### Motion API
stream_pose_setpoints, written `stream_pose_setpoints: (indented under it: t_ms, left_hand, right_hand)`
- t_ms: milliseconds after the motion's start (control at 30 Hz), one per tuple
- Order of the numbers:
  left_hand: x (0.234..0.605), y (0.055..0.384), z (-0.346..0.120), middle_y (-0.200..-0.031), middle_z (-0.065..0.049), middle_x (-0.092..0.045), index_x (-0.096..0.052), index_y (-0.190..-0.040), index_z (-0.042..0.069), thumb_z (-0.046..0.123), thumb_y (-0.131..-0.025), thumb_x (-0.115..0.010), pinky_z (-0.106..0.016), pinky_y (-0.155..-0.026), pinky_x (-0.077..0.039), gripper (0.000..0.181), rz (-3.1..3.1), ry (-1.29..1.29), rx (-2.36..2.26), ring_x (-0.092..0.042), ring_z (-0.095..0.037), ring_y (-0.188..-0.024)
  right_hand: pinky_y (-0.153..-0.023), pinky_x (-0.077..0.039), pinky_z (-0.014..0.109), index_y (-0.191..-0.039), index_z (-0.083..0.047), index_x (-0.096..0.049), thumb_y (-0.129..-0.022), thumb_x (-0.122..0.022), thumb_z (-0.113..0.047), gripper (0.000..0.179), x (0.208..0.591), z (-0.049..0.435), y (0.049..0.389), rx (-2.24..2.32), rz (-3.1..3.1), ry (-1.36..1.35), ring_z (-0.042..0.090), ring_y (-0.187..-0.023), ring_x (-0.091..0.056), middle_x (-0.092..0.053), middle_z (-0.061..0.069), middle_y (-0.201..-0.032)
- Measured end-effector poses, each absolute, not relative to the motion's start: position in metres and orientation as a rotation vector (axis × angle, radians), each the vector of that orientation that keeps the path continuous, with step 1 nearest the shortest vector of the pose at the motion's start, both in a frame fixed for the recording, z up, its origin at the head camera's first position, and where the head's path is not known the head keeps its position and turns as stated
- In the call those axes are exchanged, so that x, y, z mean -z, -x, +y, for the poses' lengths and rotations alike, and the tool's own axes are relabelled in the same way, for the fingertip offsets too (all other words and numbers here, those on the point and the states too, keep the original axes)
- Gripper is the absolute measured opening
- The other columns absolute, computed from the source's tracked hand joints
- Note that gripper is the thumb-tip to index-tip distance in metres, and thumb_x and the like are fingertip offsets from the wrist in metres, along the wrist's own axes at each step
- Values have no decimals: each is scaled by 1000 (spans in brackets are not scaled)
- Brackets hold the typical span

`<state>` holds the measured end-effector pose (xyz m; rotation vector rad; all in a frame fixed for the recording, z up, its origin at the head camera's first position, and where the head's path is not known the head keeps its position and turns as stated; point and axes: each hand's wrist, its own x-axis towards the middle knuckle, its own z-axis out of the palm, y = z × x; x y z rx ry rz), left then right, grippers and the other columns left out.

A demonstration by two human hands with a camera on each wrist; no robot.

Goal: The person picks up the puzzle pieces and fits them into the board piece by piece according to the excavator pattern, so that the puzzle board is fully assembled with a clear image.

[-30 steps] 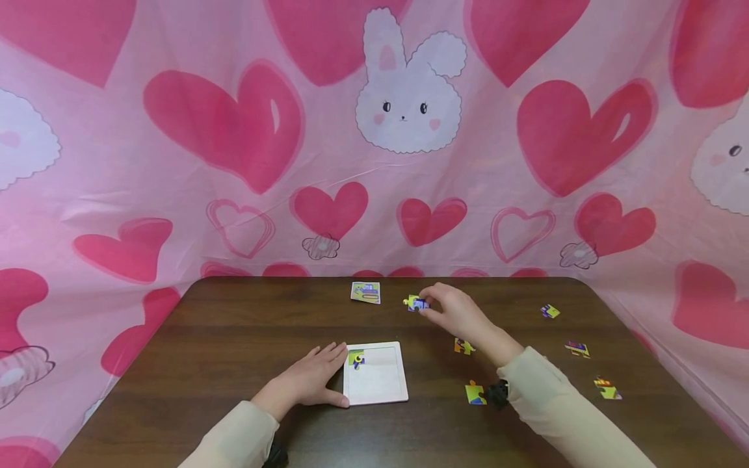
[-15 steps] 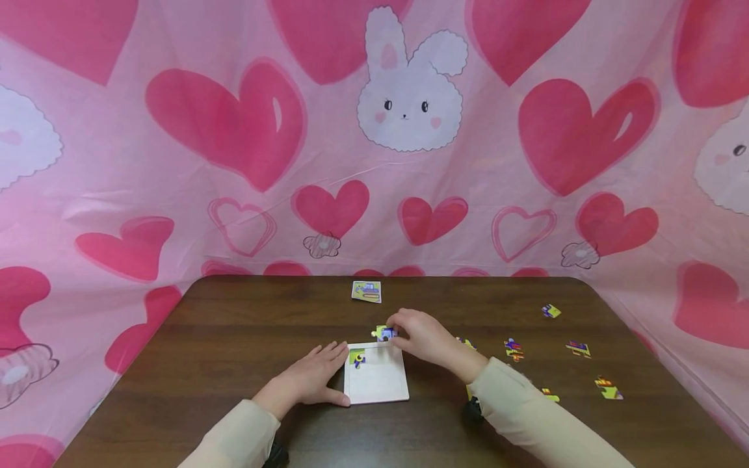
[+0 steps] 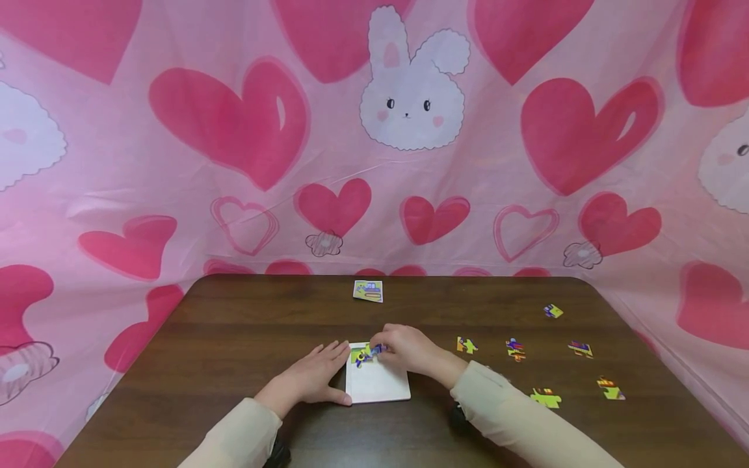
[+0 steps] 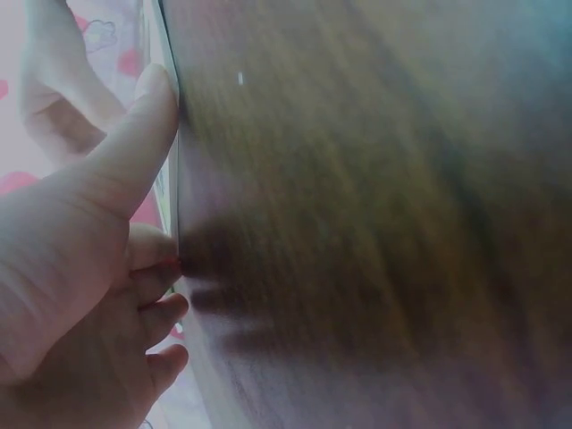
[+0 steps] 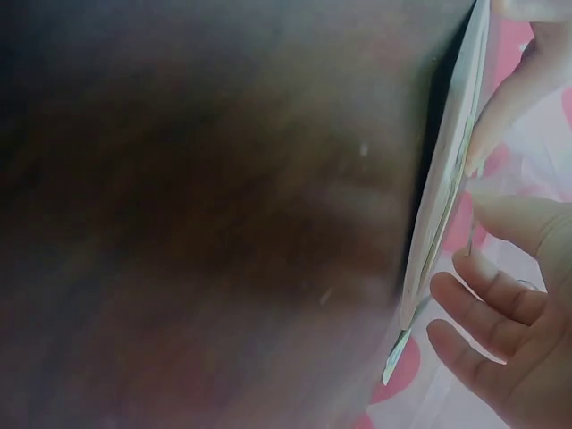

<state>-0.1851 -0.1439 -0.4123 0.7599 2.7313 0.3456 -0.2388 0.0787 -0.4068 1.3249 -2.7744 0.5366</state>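
Note:
A white square puzzle tray (image 3: 378, 388) lies on the table, with a yellow-green and blue puzzle piece (image 3: 357, 355) in its far left corner. My left hand (image 3: 311, 378) rests flat beside it, fingers stretched out, thumb and fingertips at the tray's left edge. Over the tray's far side, my right hand (image 3: 414, 351) pinches a blue and yellow jigsaw piece (image 3: 376, 351) that overlaps the placed one in the head view. The right wrist view shows the held piece edge-on between thumb (image 5: 514, 219) and index finger, the other fingers loosely bent. My right fingers hide part of it.
A small picture card (image 3: 368, 290) of a digger lies near the table's back edge. Several loose puzzle pieces lie to the right, among them a yellow-green one (image 3: 466, 345) and a blue-red one (image 3: 515, 350). A pink heart-patterned cloth (image 3: 333, 214) hangs behind the table.
My right hand has carried the jigsaw piece leftward and nearer, from the back of the table to above the tray. My left hand has stayed at the tray's edge.

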Motion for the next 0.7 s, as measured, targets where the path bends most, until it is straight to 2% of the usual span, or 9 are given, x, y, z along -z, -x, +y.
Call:
stream_pose_setpoints:
  t_ms: [300, 700]
  left_hand:
    - [412, 185, -143, -147, -14, -28, -35, -140, -1, 57, -73, -66, -47, -107, -17, 94, 2725, -752, -351, -22, -30, -135]
    - [409, 185, -144, -146, -15, -30, -36, -138, -3, 55, -73, -68, -47, -107, -19, 94, 2737, -781, -334, -24, -31, -134]
  right_hand:
    - [-61, -44, 21, -93, -16, -74, -82, -71, -17, 12, 408, 76, 240, -414, -2755, -1376, 7, -70, -52, -60, -6, -79]
    - [-60, -43, 22, -93, -18, -75, -79, -73, -17, 14, 408, 73, 241, -277, -2720, -1408, 9, -74, -56, -63, -6, -81]
